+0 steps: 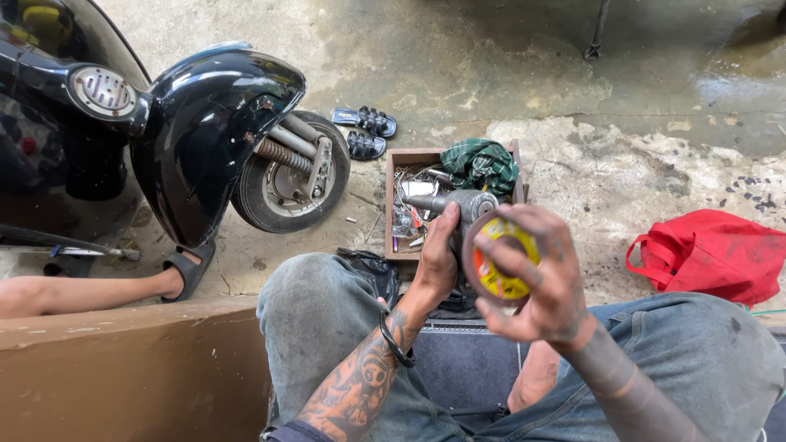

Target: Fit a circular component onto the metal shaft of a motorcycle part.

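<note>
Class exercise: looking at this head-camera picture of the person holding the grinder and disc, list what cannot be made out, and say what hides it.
- Head view: the grinder body, mostly covered by the left hand and the round disc.
- Far face of the disc, behind the right hand.
- Small tools in the wooden box: too small, partly under the green cloth.
- The scooter, cut off by the left edge.

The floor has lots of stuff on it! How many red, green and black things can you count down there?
Red: 1, the cloth bag
Green: 1, the checked rag on the wooden toolbox
Black: 3, the scooter and two sandals beyond its wheel
Total: 5
</note>
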